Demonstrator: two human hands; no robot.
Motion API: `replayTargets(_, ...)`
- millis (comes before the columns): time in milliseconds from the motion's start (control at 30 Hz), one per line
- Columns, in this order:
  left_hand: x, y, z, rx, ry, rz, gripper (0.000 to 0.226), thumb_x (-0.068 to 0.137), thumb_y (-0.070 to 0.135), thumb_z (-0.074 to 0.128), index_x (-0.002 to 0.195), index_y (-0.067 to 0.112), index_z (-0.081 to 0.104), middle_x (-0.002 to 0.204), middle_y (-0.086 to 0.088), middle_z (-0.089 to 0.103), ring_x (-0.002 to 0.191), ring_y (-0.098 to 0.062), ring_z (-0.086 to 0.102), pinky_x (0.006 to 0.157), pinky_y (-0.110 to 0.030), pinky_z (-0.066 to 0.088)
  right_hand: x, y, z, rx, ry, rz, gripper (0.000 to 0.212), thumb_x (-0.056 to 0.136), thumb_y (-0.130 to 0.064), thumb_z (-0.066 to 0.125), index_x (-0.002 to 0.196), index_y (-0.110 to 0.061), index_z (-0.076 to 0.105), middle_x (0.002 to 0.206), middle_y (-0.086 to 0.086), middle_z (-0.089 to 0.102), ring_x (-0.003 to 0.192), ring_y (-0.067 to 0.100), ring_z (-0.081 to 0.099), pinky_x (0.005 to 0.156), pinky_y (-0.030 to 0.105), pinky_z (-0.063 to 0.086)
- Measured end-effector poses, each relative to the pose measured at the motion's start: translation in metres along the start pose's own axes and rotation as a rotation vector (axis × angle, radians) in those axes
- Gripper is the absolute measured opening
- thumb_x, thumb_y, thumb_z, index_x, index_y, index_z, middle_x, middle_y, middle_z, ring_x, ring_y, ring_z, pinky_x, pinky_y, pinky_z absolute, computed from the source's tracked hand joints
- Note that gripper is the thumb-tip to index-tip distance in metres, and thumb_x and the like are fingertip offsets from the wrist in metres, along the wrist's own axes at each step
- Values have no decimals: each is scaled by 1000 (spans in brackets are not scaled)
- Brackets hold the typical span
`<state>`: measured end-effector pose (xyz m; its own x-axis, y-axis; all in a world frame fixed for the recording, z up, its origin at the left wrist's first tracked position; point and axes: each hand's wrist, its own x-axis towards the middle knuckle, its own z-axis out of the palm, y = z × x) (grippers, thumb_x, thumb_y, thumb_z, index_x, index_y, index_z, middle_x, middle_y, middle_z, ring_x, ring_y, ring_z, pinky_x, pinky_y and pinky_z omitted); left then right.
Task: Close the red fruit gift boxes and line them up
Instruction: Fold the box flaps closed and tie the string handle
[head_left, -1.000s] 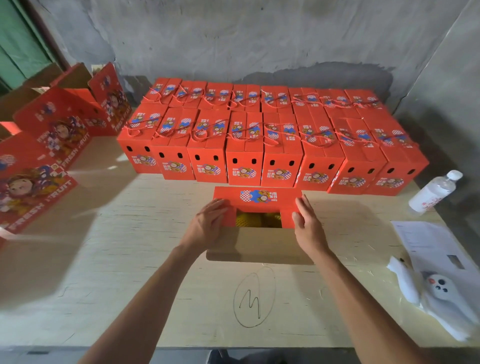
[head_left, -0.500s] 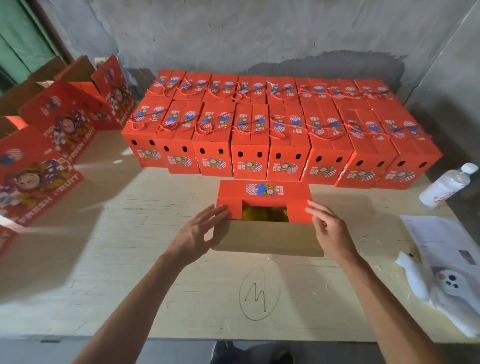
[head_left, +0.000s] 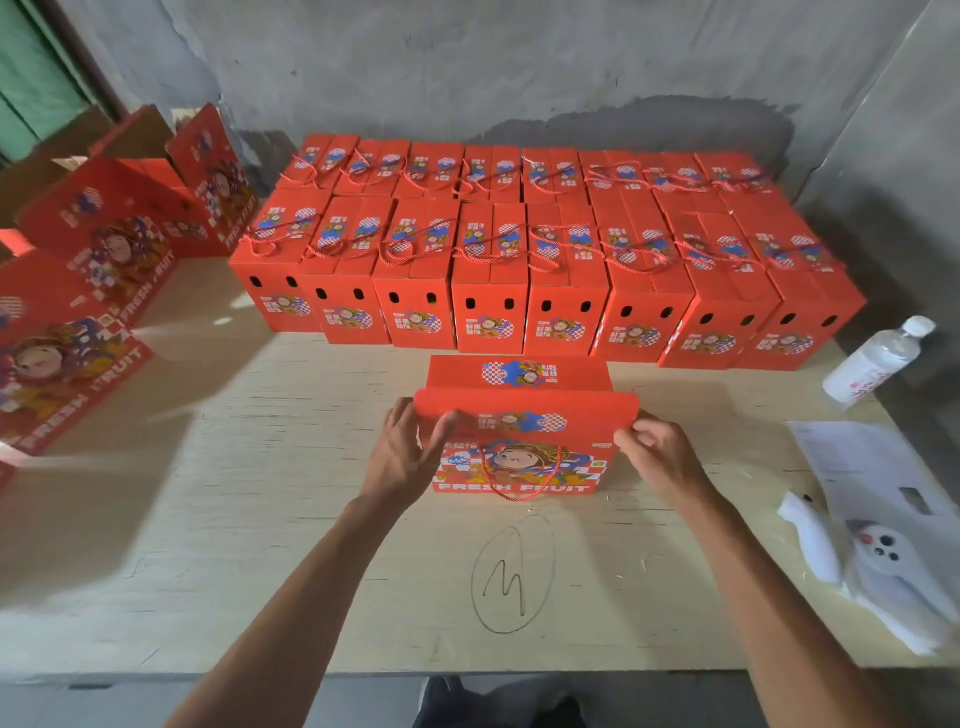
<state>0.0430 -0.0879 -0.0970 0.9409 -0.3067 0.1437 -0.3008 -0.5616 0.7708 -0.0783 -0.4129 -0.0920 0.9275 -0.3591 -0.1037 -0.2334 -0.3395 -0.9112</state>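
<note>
Open red box (head_left: 519, 462) sits mid-surface (head_left: 260, 519), just before the closed rows (head_left: 519, 291). Near flap (head_left: 524, 410) is pinched at both ends — left hand (head_left: 410, 452), right hand (head_left: 654, 457). Flap should be brought over evenly w/ corners level — rope handle (head_left: 519, 478) kept clear.

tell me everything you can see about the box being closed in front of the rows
The box is red printed cardboard, standing upright on the table just in front of the rows, apart from them. Its near face shows a cartoon figure over the words FRESH FRUIT, with a red rope handle hanging down it. Its far flap lies over the top; the near flap is raised, not yet down. The left hand grips the near flap's left end and the right hand pinches its right end.
</note>
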Motion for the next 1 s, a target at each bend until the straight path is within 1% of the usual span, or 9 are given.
replayTargets(67, 5, 9, 14, -52, 73, -129, 64, 89, 73, 55, 115, 14, 51, 105, -1, 52, 100, -25, 52, 88, -53, 52, -1, -7, 10, -32, 121, -57, 22, 94, -52, 63, 85, -36, 75, 83, -18, 76, 76, 4, 71, 60, 10, 50)
replayTargets(200, 18, 25, 28, -14, 145, -219, 85, 88, 51, 73, 151, 15, 28, 129, -12, 50, 115, -29, 50, 92, -51, 53, 4, -15, 34, -241, 381, -94, 37, 99, -43, 65, 122, -14, 70, 116, -1, 71, 97, 18, 71, 74, 30, 58)
replayTargets(267, 23, 26, 28, 143, 142, -107, 70, 95, 47, 65, 152, 23, 32, 145, -14, 42, 127, -31, 47, 97, -49, 52, 3, -16, 43, -244, 442, -23, 58, 97, -42, 68, 143, -9, 52, 140, 7, 59, 110, 24, 68, 86, 38, 58)
replayTargets(333, 27, 24, 32, 336, 76, 77, 48, 104, 40, 51, 148, 24, 45, 158, -12, 36, 147, -30, 33, 120, -50, 32, 2, -18, 48, -291, 485, -62, 63, 98, -36, 68, 149, -9, 46, 152, 9, 50, 127, 25, 59, 97, 41, 55)
replayTargets(400, 28, 26, 39, 434, -14, 186, 45, 108, 33, 41, 149, 16, 47, 157, -8, 43, 152, -26, 29, 128, -47, 12, 7, -18, 52, -469, 465, -229, 45, 99, -22, 65, 141, -7, 60, 150, 9, 55, 138, 26, 52, 107, 44, 50)
replayTargets(433, 27, 27, 43, 466, -33, 212, 46, 108, 32, 39, 149, 12, 47, 155, -8, 46, 150, -27, 32, 128, -47, 10, 11, -19, 55, -556, 420, -294, 40, 100, -18, 64, 137, -5, 64, 148, 10, 58, 140, 28, 50, 112, 47, 46)
replayTargets(567, 27, 27, 46, 561, 36, 349, 45, 106, 33, 47, 140, 5, 55, 140, -12, 56, 134, -32, 48, 119, -52, 27, 25, -25, 70, -777, 316, -325, 44, 103, -31, 59, 138, -5, 63, 146, 10, 59, 144, 32, 46, 122, 48, 32)
replayTargets(733, 33, 22, 53, 516, 145, 423, 34, 102, 24, 57, 126, 1, 63, 121, -16, 63, 112, -35, 59, 107, -49, 45, 33, -17, 79, -806, 386, -466, 38, 103, -28, 57, 129, -2, 68, 133, 11, 66, 125, 28, 60, 111, 46, 43)
replayTargets(1000, 30, 25, 59, 569, 214, 401, 23, 97, 15, 58, 113, 0, 64, 109, -17, 62, 97, -35, 56, 92, -46, 47, 39, -11, 87, -797, 536, -508, 33, 100, -29, 61, 116, -3, 72, 117, 10, 71, 108, 29, 64, 98, 44, 49)
